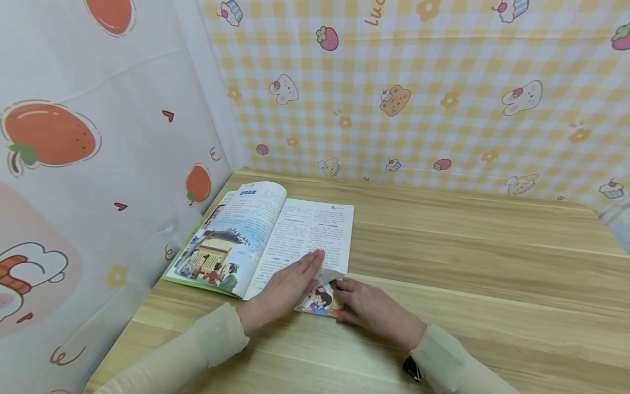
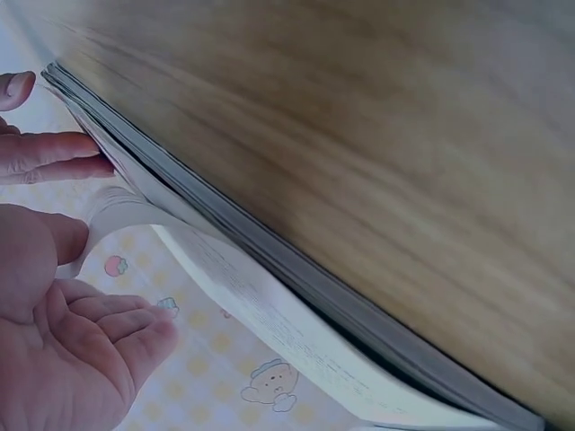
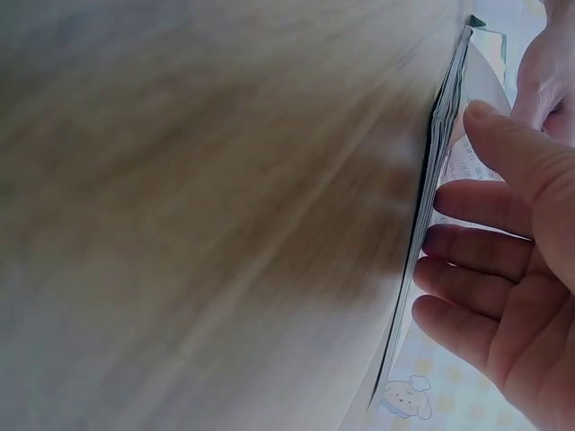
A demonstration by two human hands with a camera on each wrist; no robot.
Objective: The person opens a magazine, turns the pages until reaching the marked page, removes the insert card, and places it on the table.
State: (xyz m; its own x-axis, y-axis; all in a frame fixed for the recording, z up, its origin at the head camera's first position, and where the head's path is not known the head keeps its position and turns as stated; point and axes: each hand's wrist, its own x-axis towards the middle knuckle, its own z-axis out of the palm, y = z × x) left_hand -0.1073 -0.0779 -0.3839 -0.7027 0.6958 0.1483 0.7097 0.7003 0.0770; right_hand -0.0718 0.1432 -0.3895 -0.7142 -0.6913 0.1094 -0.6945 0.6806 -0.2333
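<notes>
An open magazine [image 1: 305, 224] lies on the table, its left page [image 1: 236, 235] bulging upward. My left hand [image 1: 283, 290] lies across the lower right page with its fingers stretched out. Beside those fingers, the lower right corner of a page [image 1: 330, 275] is curled up, baring a coloured picture [image 1: 319, 300] beneath. At the magazine's lower right edge is my right hand [image 1: 376, 312]. In the right wrist view its fingers [image 3: 476, 251] touch the page edges, fairly straight, with the thumb held apart. The left wrist view shows the curled page [image 2: 121, 208] close to the left hand [image 2: 81, 350].
The wooden table [image 1: 467, 257] extends to the right of the magazine. A patterned white cloth [image 1: 123, 164] hangs on the left, and a yellow checked cloth [image 1: 418, 109] stands behind the table. A small black object [image 1: 412, 368] shows by the right sleeve.
</notes>
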